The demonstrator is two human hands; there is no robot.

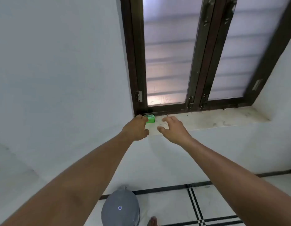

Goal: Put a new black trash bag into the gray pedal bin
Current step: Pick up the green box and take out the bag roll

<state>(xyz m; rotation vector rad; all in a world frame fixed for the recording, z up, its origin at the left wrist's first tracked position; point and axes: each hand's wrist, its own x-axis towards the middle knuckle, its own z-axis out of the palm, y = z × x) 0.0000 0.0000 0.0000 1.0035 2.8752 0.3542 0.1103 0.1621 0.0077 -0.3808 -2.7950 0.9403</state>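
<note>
step in hand: fetching the bag supply, nothing bagged yet. both arms reach up to the window sill (pixel 215 119). left hand (pixel 136 128) is at the green box (pixel 150 119) tucked in the sill's left corner against the dark window frame (pixel 133 62); fingers curl over the box's left end and look to be touching it, but whether they actually grip it i cannot tell. the box is probably the trash bag pack, label too small to read. right hand (pixel 171 128) hovers just beside the box on its right, fingers spread and loosely bent, holding nothing. hands are near each other, not touching. gray pedal bin (pixel 120 207) stands on the tiled floor (pixel 215 206) below, against the wall, lid down. no black bag visible anywhere. next move, as a guess: secure the box, bring it down, pull one bag out, then press the pedal to open the lid. risk: box sits tight in the corner, so it could slip off the sill.
</note>
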